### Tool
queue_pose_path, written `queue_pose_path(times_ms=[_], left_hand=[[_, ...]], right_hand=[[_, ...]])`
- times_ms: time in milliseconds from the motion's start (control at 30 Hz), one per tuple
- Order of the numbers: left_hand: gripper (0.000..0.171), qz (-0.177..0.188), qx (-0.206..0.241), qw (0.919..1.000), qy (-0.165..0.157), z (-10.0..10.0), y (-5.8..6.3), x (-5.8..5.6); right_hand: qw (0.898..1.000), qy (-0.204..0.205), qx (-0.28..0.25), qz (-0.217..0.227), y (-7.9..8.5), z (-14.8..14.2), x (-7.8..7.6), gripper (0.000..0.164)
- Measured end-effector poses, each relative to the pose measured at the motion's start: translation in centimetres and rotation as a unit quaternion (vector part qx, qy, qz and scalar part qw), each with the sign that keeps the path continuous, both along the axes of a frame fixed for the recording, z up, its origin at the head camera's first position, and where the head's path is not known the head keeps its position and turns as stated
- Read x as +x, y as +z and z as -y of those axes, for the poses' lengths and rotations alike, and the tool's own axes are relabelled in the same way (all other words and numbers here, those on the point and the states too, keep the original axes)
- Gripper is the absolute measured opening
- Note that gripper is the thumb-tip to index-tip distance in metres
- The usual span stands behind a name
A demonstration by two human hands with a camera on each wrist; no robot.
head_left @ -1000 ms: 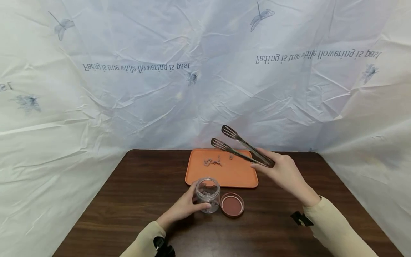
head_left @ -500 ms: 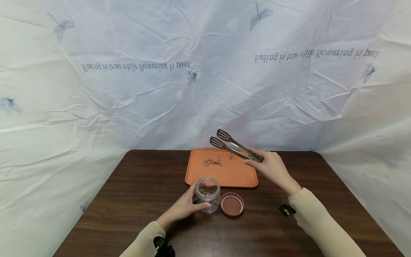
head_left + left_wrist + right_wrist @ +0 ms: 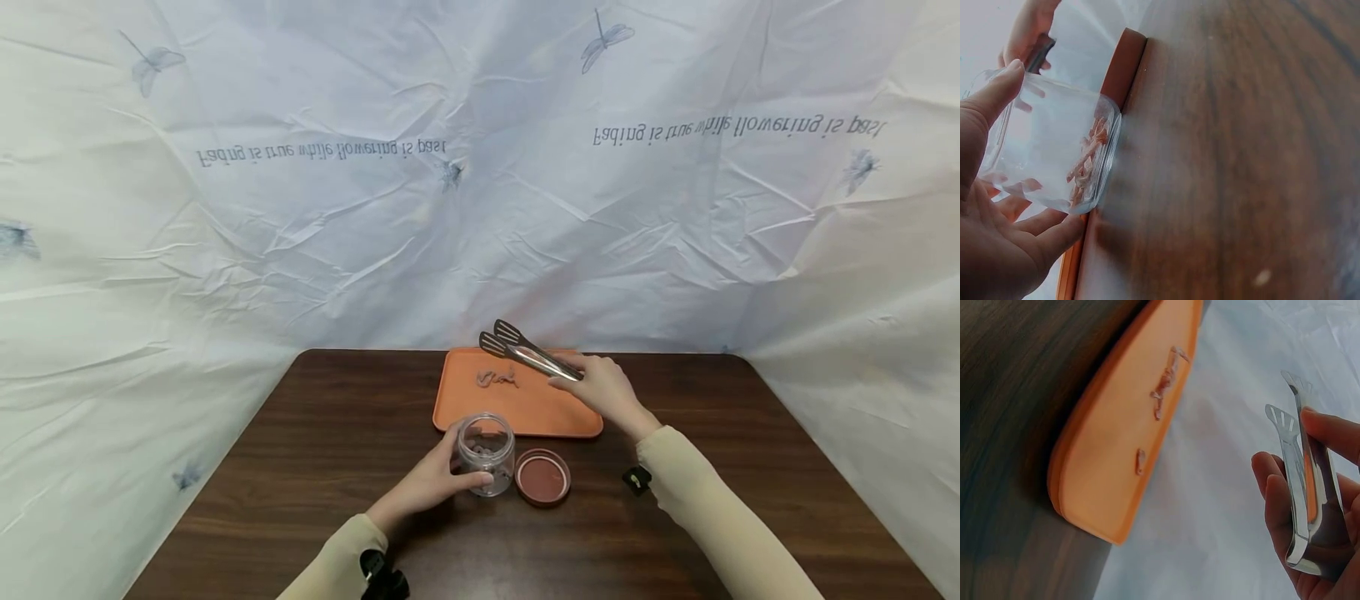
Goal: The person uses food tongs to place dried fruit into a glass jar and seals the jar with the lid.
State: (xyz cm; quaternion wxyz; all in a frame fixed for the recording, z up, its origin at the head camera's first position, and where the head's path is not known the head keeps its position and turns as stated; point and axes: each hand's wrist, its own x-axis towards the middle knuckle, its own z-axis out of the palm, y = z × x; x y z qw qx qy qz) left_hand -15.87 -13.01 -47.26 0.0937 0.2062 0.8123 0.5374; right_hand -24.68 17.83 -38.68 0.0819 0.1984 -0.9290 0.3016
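Note:
My left hand [image 3: 431,483] grips a clear jar [image 3: 487,454] from its left side, fingers and thumb round the wall. The jar stands lidless on the table, and thin reddish-brown strips [image 3: 1088,159] lie at its bottom. My right hand [image 3: 603,387] holds metal tongs [image 3: 536,357] above the orange tray [image 3: 555,421]. The slotted tips of the tongs stand a little apart, with nothing between them. On the tray lies a small pile of similar strips [image 3: 497,378]; one separate piece [image 3: 1140,461] shows in the right wrist view.
A reddish-brown round lid [image 3: 543,478] lies beside the jar on its right. The dark wooden table [image 3: 330,450] meets a white printed cloth [image 3: 480,225] at the back and sides.
My right hand has moved left and slightly down with the tongs, and their tips have come closer together. The left hand and the jar have stayed in place.

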Motion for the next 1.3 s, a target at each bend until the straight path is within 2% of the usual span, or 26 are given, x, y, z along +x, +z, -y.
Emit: queue_pose_path(times_ms=[67, 167, 333, 400, 500, 800, 1300], left_hand=[[0.092, 0.000, -0.001, 1.0000, 0.000, 0.0, 0.0, 0.0], [0.092, 0.002, -0.004, 1.0000, 0.001, 0.0, 0.0, 0.0], [0.092, 0.006, -0.004, 1.0000, -0.003, 0.0, -0.1, 0.0], [0.091, 0.004, -0.005, 1.0000, -0.005, 0.1, -0.1, -0.3], [0.091, -0.001, -0.006, 1.0000, -0.007, 0.3, -0.2, -0.6], [0.091, -0.012, -0.004, 0.9998, -0.017, 1.0, -0.5, -1.8], [0.090, -0.011, -0.011, 0.9998, -0.015, 1.3, -0.4, -2.1]], right_hand=[[1.000, -0.001, 0.001, 0.004, -0.4, 0.3, -0.5, 0.056], [0.999, 0.006, -0.018, 0.038, -1.1, 0.7, -1.1, 0.053], [0.986, 0.007, -0.084, 0.147, -2.2, 0.9, -2.3, 0.052], [0.981, -0.004, -0.091, 0.173, -2.6, 1.0, -2.8, 0.054], [0.979, -0.010, -0.089, 0.184, -3.1, 1.2, -3.4, 0.055], [0.973, -0.006, -0.115, 0.201, -3.7, 2.2, -4.1, 0.042], [0.975, -0.021, -0.091, 0.201, -3.8, 3.1, -4.0, 0.043]])
